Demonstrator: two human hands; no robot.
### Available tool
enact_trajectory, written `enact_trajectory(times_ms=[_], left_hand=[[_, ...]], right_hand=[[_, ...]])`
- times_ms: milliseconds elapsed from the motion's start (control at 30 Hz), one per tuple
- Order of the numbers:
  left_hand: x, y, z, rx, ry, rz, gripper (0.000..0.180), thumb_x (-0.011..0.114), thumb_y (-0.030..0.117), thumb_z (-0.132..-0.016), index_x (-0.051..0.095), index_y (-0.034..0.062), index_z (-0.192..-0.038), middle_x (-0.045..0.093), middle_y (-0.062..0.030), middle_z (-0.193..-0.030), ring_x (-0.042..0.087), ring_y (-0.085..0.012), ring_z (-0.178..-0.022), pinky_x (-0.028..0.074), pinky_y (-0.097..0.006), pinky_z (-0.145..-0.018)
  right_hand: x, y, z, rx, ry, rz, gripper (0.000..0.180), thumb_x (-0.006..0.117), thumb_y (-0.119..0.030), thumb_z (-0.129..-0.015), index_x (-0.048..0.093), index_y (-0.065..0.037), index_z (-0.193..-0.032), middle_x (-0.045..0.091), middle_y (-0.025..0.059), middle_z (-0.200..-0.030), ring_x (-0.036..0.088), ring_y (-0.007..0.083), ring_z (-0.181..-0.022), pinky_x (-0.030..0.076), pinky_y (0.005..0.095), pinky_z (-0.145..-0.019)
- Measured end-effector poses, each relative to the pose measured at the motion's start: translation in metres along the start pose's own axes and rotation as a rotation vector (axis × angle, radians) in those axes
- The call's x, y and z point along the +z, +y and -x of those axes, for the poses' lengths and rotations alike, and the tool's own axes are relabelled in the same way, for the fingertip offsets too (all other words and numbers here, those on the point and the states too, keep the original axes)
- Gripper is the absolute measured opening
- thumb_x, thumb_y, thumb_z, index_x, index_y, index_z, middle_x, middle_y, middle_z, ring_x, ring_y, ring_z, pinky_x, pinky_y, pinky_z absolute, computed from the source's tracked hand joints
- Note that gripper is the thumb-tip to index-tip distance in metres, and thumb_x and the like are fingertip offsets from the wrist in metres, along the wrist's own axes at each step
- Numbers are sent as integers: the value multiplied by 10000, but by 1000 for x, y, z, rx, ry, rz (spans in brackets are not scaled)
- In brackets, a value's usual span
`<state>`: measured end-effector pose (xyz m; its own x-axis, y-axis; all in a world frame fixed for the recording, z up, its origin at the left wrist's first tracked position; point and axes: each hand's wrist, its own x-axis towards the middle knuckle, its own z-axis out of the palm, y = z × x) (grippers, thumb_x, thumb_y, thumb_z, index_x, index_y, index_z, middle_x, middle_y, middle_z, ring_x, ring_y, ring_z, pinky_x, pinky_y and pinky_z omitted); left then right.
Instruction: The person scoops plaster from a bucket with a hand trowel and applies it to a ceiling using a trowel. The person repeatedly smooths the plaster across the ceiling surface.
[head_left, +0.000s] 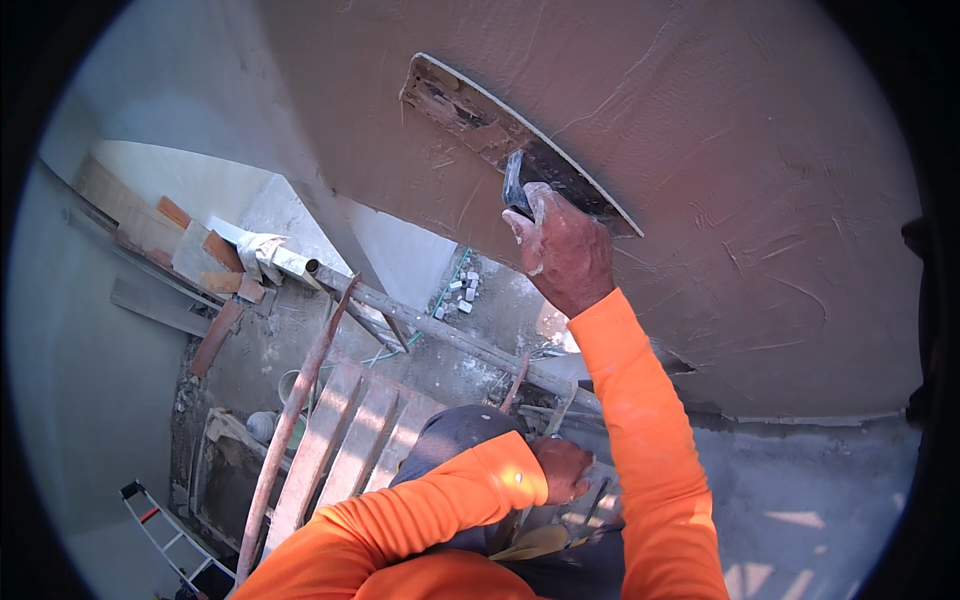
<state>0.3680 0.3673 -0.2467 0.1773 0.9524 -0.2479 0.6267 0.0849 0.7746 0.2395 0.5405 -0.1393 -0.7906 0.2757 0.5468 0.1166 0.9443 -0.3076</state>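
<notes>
Long, plaster-smeared steel trowel (500, 135) is held at the brown plastered wall (720, 150), its handle fully wrapped by the bare right hand (570, 250), while the bare left hand (563, 470) is curled low beside the dark-clad knee (458, 432), and whether anything is gripped there cannot be told. The surface could be gouged if the trowel were tipped onto a corner, or smeared if the orange sleeve (645, 400) swung near. Open wall is offered above and rightward; below, space is crossed by a grey metal pipe (470, 343).

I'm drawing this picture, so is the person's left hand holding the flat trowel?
No, the right hand holds the trowel by its handle, and the left hand is lower down, away from it.
</notes>
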Motion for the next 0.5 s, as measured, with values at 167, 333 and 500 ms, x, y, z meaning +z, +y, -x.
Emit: enact_trajectory(times_ms=[167,333,500], left_hand=[[3,-4,3,40,16,-26,411,656,413,-925,670,50,-1119,685,-173,-1050,666,-403,-1021,517,-520,-886],[5,-4,12,85,16,-40,399,656,392,-941,647,49,-1143,675,-176,-1071,663,-398,-1032,518,-517,-885],[1,0,18,91,-34,-50,392,649,376,-946,638,44,-1155,676,-193,-1056,667,-401,-1040,528,-522,-893]], right_hand=[[-61,-3,-32,-15,165,-74,320,709,-234,-973,638,33,-1133,703,239,-922,721,400,-821,561,439,-681],[-139,8,-42,-55,474,-213,293,723,-265,-1001,665,-31,-1168,641,13,-816,577,107,-727,477,262,-656],[-176,-8,-2,54,389,-482,175,702,-110,-993,656,-39,-1146,680,43,-997,614,92,-822,507,240,-714]])
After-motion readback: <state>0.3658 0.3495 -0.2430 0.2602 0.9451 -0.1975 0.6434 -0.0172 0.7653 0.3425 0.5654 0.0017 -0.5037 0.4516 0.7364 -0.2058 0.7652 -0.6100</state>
